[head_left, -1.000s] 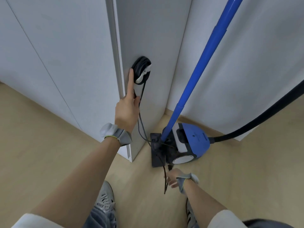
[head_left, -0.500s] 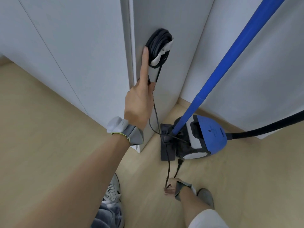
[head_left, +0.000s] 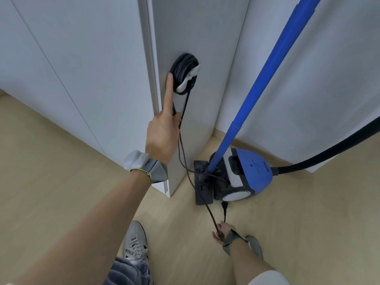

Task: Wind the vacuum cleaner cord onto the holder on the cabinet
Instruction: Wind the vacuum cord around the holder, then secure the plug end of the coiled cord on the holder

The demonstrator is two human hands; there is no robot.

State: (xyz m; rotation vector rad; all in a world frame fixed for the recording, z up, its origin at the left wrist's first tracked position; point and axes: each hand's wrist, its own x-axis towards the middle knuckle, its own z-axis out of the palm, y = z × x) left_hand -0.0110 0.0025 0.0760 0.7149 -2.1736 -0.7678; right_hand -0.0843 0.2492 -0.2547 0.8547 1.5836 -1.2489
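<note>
The left hand (head_left: pixel 162 134) reaches up against the side panel of the white cabinet (head_left: pixel 197 38), its index finger stretched straight along the panel with the tip touching the left edge of the coiled cord, while the other fingers curl around a strand of the black cord (head_left: pixel 182 153) that hangs down from the coil. Just above the fingertip, the holder (head_left: pixel 190 79), a white hook fixed to the cabinet side, carries several dark loops of cord wound around it. From the left hand the cord drops down the panel and runs across the black floor nozzle (head_left: pixel 202 188) to the right hand (head_left: pixel 222 232), which is low near the floor and clenched around the cord. A short length with the plug (head_left: pixel 224 205) rises from that hand and ends just in front of the vacuum cleaner (head_left: pixel 250 171), a blue canister that sits on the wooden floor (head_left: pixel 51 161) in the corner beside the cabinet. A blue tube (head_left: pixel 267 79) rises steeply from it, and a black hose (head_left: pixel 329 153) leads off to the right. Grey shoes (head_left: pixel 135 241) show at the bottom.
</note>
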